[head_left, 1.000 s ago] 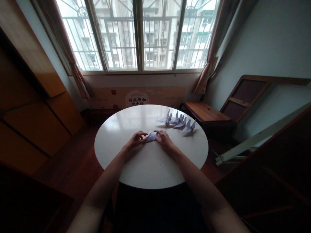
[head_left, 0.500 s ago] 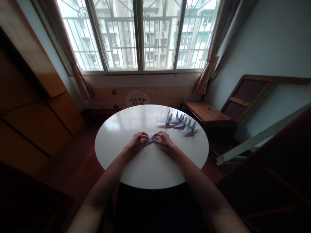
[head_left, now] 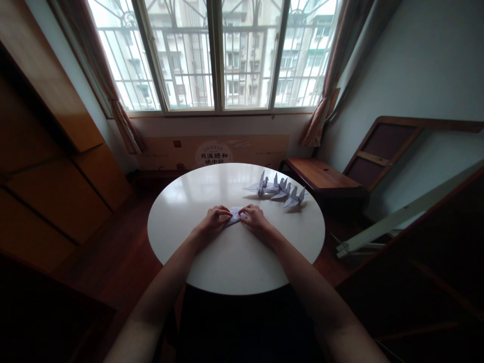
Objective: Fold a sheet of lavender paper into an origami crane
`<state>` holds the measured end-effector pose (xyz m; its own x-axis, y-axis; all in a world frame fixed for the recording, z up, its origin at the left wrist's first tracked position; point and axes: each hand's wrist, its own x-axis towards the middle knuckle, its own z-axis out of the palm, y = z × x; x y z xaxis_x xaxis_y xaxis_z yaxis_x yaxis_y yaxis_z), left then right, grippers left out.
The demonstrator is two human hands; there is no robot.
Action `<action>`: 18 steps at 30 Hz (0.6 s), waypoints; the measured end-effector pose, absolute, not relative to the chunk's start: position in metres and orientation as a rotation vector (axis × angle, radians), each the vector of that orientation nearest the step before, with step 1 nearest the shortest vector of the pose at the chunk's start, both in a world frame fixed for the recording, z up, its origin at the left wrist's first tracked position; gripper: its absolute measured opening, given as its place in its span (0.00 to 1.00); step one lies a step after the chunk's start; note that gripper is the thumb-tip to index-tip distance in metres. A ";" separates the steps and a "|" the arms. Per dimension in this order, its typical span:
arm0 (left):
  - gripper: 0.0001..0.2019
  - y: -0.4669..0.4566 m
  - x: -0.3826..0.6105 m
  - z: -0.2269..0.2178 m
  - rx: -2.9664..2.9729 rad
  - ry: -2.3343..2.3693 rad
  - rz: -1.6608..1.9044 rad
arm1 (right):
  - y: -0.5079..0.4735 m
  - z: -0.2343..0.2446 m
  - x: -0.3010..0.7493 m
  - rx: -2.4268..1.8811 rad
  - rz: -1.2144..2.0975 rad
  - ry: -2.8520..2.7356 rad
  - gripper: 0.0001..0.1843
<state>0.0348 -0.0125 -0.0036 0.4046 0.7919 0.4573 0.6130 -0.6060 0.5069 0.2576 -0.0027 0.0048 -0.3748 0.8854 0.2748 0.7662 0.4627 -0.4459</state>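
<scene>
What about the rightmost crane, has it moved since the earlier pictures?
No, the rightmost crane sits in the same spot, judged against the right rim of the table.

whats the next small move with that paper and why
I'd probably press the folded paper flat against the white table: it lies there between the left hand and the right hand, and both are touching it, so one could steady while the other presses.
</scene>
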 end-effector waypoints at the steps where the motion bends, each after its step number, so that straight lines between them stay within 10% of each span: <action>1: 0.10 -0.013 0.035 -0.002 2.401 1.244 0.990 | -0.004 0.006 0.257 -1.372 0.336 -2.240 0.11; 18: 0.22 -0.002 0.029 -0.011 2.410 1.225 1.075 | -0.003 0.006 0.255 -1.429 0.326 -2.223 0.15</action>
